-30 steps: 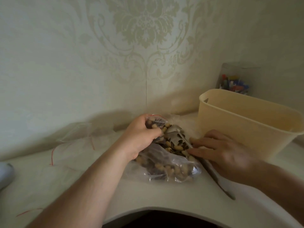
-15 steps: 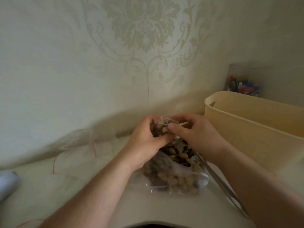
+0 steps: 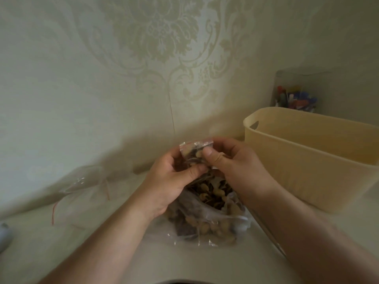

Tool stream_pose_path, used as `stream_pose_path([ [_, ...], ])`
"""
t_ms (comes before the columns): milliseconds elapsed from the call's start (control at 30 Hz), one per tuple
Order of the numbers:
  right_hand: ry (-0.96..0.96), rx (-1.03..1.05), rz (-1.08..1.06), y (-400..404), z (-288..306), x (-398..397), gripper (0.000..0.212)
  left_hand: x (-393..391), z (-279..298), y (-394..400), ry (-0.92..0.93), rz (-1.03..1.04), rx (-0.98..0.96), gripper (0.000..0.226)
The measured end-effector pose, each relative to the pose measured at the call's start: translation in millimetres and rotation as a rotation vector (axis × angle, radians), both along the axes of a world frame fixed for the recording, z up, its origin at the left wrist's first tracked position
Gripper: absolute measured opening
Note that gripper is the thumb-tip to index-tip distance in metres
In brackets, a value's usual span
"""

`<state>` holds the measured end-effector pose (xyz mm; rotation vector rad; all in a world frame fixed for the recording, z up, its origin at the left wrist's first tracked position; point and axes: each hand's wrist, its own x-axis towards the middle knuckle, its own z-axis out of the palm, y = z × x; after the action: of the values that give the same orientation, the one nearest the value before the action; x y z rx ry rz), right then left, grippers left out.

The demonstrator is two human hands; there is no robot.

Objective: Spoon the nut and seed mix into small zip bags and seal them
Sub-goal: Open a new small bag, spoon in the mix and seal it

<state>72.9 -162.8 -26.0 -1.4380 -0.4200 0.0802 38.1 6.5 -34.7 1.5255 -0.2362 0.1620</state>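
Head view: both hands, left hand [image 3: 168, 181] and right hand [image 3: 231, 162], pinch a small zip bag [image 3: 193, 151] above the big nut mix bag [image 3: 207, 218] on the table [image 3: 102, 232]; beige basket [image 3: 307, 152] at three o'clock.

My head camera looks forward and down, close over my table [image 3: 102, 242], facing the wall [image 3: 82, 78].

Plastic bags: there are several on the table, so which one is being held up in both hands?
The small zip bag with nuts inside, pinched between the left hand and right hand. The big mix bag and empty bags lie on the table.
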Motion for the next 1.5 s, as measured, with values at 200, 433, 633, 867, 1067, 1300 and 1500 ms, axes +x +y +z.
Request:
stream_pose_path([
  [200, 0.056, 0.001, -0.078, -1.0, -3.4, -0.1, 0.005, -0.1, -0.7, 5.4, 0.041, 0.028, -0.038, 0.041],
  [433, 0.091, -0.025, -0.051, -2.2, -6.3, 0.5, 0.008, 3.0, -2.9, 5.8, 0.075, 0.078, -0.014, 0.018],
  [633, 0.105, -0.045, -0.079, -0.1, -7.7, 2.8, 0.003, 1.2, -2.9, 3.4, 0.166, 0.069, -0.066, 0.024],
  [867, 0.128, -0.093, 0.01, -6.9, -5.0, 4.3, 0.007, 5.5, -3.3, 5.3, 0.262, 0.095, -0.121, 0.043],
  [1067, 0.086, -0.158, -0.051, -6.5, -2.3, 1.9, 0.009, 3.2, -0.5, 4.7, 0.35, 0.077, -0.124, 0.039],
  [1300, 0.131, -0.175, -0.082, -10.1, 0.5, 0.7, 0.019, -2.0, 4.0, 2.1, 0.347, 0.014, -0.08, 0.046],
  [1500, 0.174, -0.196, 0.044, -15.9, 2.8, 1.7, 0.036, 2.2, 4.5, 2.9, 0.43, 0.101, -0.145, 0.008],
])
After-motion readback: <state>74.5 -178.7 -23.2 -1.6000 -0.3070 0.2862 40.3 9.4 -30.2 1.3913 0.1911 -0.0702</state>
